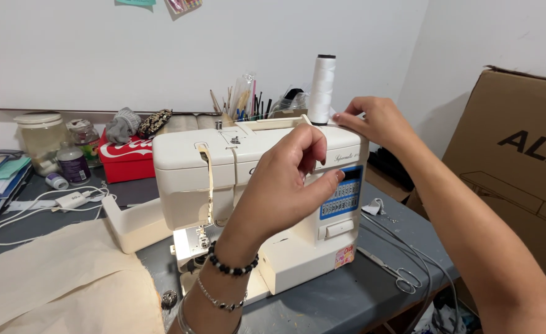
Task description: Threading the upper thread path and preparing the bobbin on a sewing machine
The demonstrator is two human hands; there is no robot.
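Nearest us lies one sheet of tan paper (pixel 56 278) at near left and one pair of scissors (pixel 392 270) at near right on the grey table (pixel 335 300). Our left hand (pixel 285 185), fingers pinched together, hovers before the one cream sewing machine (pixel 254 198). Farther right, our right hand (pixel 375 120) pinches thread beside the one white spool (pixel 321 89) atop the machine. Two jars (pixel 41 139) stand far left.

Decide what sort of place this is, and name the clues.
Probably a home sewing corner: a sewing machine with a thread spool on top, scissors on the table, and fabric beside it.
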